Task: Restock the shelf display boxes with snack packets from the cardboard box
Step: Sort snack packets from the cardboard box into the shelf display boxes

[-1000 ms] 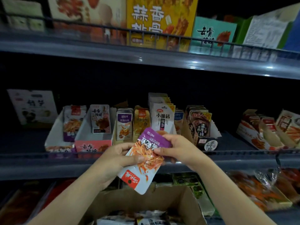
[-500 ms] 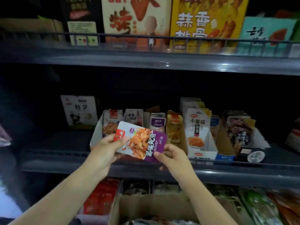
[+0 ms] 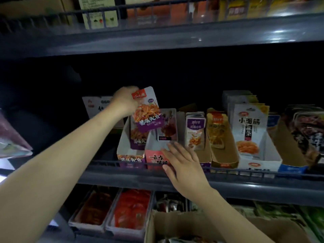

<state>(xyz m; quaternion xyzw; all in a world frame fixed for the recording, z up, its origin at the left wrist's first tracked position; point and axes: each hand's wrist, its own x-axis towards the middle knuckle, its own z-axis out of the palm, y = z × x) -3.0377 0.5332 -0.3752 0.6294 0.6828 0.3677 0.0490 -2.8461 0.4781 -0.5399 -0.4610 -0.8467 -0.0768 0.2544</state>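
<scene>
Left hand (image 3: pixel 125 100) pinching top of purple snack packet (image 3: pixel 148 109), upright, just above white-purple display box (image 3: pixel 128 156). Right hand (image 3: pixel 184 163), fingers straight and slightly spread, touching pink box (image 3: pixel 154 157) beside it. Cardboard box (image 3: pixel 175 223) below.

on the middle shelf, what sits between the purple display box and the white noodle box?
Head view, left to right from the purple display box: a pink display box the right hand touches, purple-topped packets, then a brown box of yellow packets, before the white noodle box.
</scene>
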